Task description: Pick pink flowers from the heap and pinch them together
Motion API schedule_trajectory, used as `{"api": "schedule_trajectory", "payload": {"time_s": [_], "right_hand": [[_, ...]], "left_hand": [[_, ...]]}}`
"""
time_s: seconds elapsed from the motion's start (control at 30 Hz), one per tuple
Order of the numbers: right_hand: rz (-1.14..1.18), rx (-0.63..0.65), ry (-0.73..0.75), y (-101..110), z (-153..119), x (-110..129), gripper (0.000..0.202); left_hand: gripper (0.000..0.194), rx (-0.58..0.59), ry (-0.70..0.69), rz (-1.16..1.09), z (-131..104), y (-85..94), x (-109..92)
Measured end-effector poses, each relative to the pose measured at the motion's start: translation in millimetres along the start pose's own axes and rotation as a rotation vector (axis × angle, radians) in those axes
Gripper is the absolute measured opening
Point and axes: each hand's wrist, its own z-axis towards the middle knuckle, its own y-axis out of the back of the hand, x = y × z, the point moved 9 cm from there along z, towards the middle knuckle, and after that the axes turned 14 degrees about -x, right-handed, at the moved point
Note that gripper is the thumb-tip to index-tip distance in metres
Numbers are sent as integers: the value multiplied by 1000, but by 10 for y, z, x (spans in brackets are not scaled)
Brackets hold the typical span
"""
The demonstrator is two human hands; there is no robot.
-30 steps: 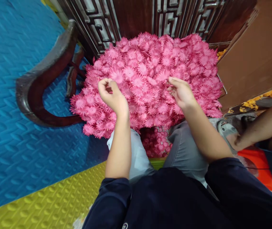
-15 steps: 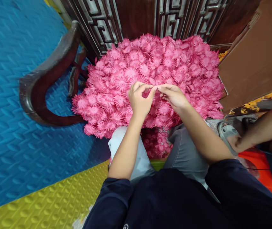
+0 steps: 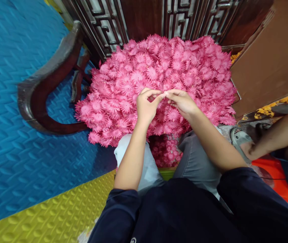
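Note:
A wide heap of pink artificial flower pieces (image 3: 136,77) with thin spiky petals spreads in front of my knees. Over its middle, my left hand (image 3: 146,104) is closed in a pinch, thumb against forefinger. My right hand (image 3: 181,102) pinches too, its fingertips meeting those of the left. Whatever sits between the fingertips is too small or too hidden to name. More pink flower pieces (image 3: 164,152) lie lower down, between my legs.
A curved dark wooden armrest (image 3: 32,101) stands at the left over blue matting (image 3: 7,162). Carved wooden panels (image 3: 144,20) rise behind the heap. At the right are a brown cardboard sheet (image 3: 265,64), another person's leg (image 3: 278,135) and a red-orange object (image 3: 275,179).
My two hands stay pinched together at nearly the same spot, with the left fingers and thumb drawn slightly closer. The view has shifted a little.

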Motion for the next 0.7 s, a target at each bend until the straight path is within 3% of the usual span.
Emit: {"api": "schedule_trajectory", "payload": {"time_s": [0.37,0.57,0.7], "right_hand": [[97,50,-84,-44,-31,-40,32],[103,89,-97,-74,-49,-29,29],[105,91,-76,-102,-69,-1,36]], "left_hand": [[8,7,-18,-22,8,42,-49],[14,97,239,-196,-20,-70,130],[25,162,333,-274,-50,-134,166]]}}
